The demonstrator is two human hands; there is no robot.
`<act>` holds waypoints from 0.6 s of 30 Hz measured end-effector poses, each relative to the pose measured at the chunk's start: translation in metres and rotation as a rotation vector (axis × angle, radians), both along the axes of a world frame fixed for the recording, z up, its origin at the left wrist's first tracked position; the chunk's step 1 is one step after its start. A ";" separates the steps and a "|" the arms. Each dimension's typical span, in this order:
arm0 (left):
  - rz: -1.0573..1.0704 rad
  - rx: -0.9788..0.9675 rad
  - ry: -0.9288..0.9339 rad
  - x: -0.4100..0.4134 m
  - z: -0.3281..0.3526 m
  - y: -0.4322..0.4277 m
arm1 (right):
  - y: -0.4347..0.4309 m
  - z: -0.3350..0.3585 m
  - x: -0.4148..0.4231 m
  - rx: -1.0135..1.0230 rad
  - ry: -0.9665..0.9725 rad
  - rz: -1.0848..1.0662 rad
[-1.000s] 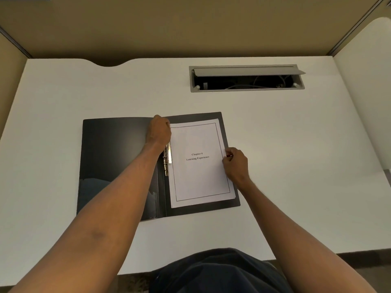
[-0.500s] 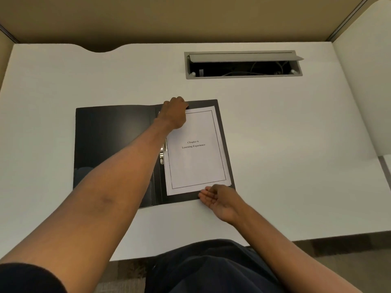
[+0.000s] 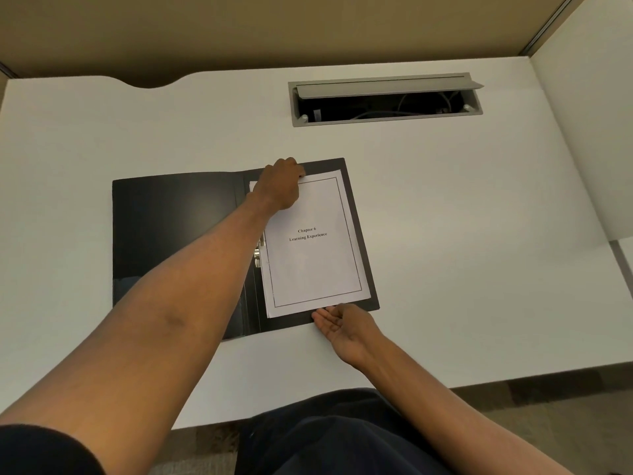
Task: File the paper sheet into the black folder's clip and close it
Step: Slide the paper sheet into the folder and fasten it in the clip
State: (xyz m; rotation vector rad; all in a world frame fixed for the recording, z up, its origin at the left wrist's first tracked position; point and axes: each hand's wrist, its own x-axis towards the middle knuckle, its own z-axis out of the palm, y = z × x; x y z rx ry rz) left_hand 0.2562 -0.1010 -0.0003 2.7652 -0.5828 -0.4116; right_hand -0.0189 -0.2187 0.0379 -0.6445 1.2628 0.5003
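Observation:
The black folder point(image 3: 171, 228) lies open flat on the white desk. A white printed paper sheet point(image 3: 315, 265) rests on its right half, beside the metal clip point(image 3: 257, 252) at the spine, which my left forearm partly hides. My left hand point(image 3: 281, 186) sits curled on the sheet's top edge, fingers at the far rim. My right hand point(image 3: 339, 325) lies palm up with its fingertips against the sheet's bottom edge, holding nothing.
An open grey cable hatch point(image 3: 385, 99) with wires inside is set into the desk point(image 3: 462, 234) at the back. A beige partition stands behind and a white panel at the right. The desk's front edge runs just below my right wrist.
My left hand went from the clip to the sheet's top edge. My right hand left the sheet's right side and came to its bottom edge, palm up. The camera view shifted.

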 end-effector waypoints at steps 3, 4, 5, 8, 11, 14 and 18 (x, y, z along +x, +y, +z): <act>0.009 0.000 -0.002 -0.001 0.003 0.002 | -0.003 0.002 -0.004 -0.028 -0.030 0.085; 0.018 -0.001 -0.006 -0.002 0.004 0.003 | -0.005 0.004 -0.007 -0.066 -0.045 0.157; 0.038 -0.013 -0.015 -0.004 0.006 0.006 | -0.008 0.005 -0.009 -0.128 -0.064 0.250; 0.201 -0.168 -0.049 -0.023 0.012 0.016 | -0.017 0.009 -0.011 -0.482 -0.200 0.519; 0.461 -0.387 -0.038 -0.064 0.018 0.033 | -0.030 0.011 0.007 -0.856 -0.385 0.629; 0.679 -0.442 -0.017 -0.120 0.018 0.049 | -0.043 0.007 0.039 -1.100 -0.473 0.785; 0.863 -0.415 0.044 -0.189 0.013 0.059 | -0.045 -0.005 0.066 -1.156 -0.449 0.982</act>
